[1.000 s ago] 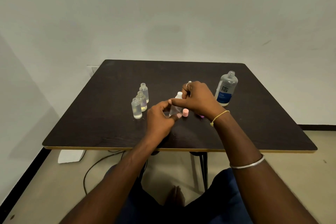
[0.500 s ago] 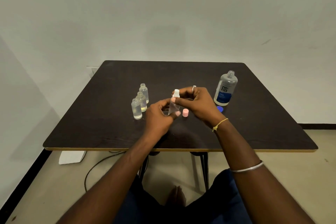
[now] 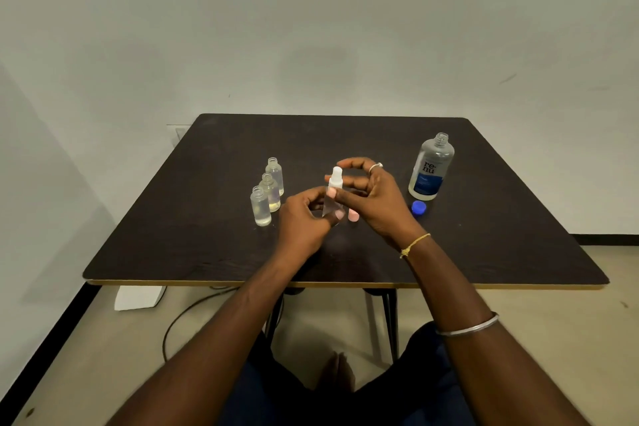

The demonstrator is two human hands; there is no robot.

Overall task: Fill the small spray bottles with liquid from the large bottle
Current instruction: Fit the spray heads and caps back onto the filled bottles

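Observation:
My left hand [image 3: 304, 221] grips the clear body of a small spray bottle [image 3: 332, 204] held above the dark table [image 3: 207, 252]. My right hand [image 3: 371, 195] pinches the bottle's white spray top [image 3: 336, 176] between thumb and fingers. Three uncapped small bottles [image 3: 269, 190] holding clear liquid stand in a row to the left. The large bottle [image 3: 430, 168] with a blue label stands uncapped at the right, and its blue cap [image 3: 418, 208] lies in front of it.
A pink cap [image 3: 353, 215] stands on the table just under my right hand. A cable [image 3: 193, 308] and a white box [image 3: 138, 297] lie on the floor beneath the table's left front edge. My knees are below the front edge.
Both hands lifted the small bottle a little off the table. My right hand drew back from over the bottle, baring the white spray top and the blue cap.

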